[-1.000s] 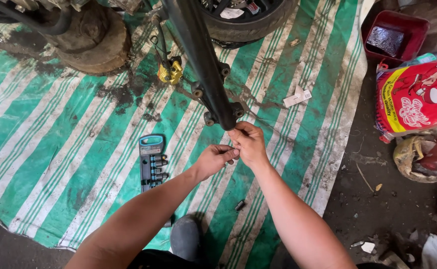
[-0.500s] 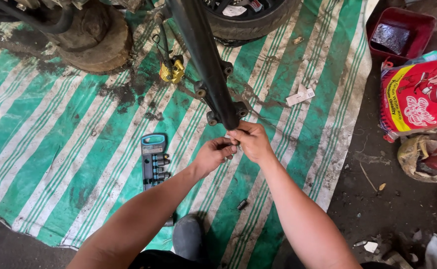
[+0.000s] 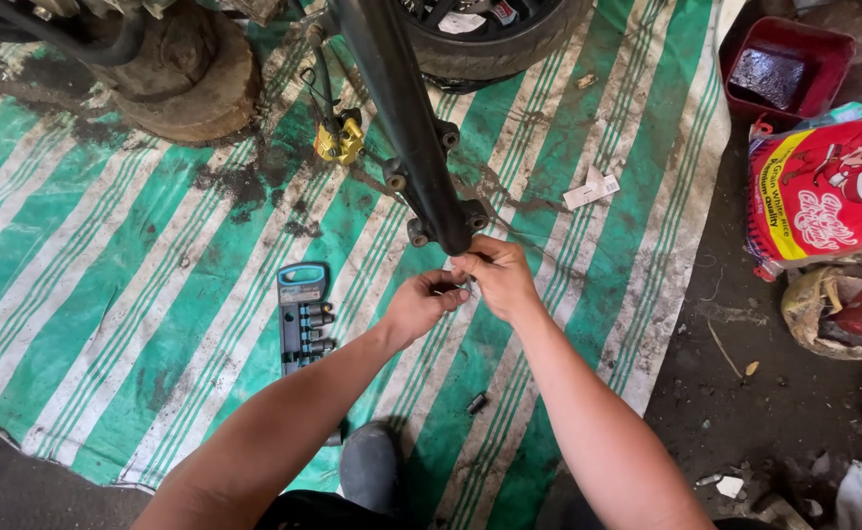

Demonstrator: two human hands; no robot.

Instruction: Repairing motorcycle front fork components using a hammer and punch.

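Bare fingers of both hands are brought together just below the lower end of a black fork leg, seen from the head camera. The right hand is curled, its fingertips pinched at the very tip of the leg, where two bolted lugs project to either side; what is pinched is too small to be made out. The left hand is held just beside it, fingers bent inward and touching those of the right hand; whether anything is gripped in it cannot be told. Both forearms are extended from the bottom edge of the view.

To the left of the left hand, a teal holder of socket bits is laid flat on a green-and-white striped mat, which is stained with dark grease. A small dark part is seen on the mat between the forearms. A yellow brake caliper lies on the mat near the upper part of the fork leg, and a scrap of white paper lies to the right of the leg. A black tyre is shown at the top edge, a rusty brown drum at the upper left. Off the mat, at right, a red tray and a red-and-yellow printed sack are placed on bare dirt.
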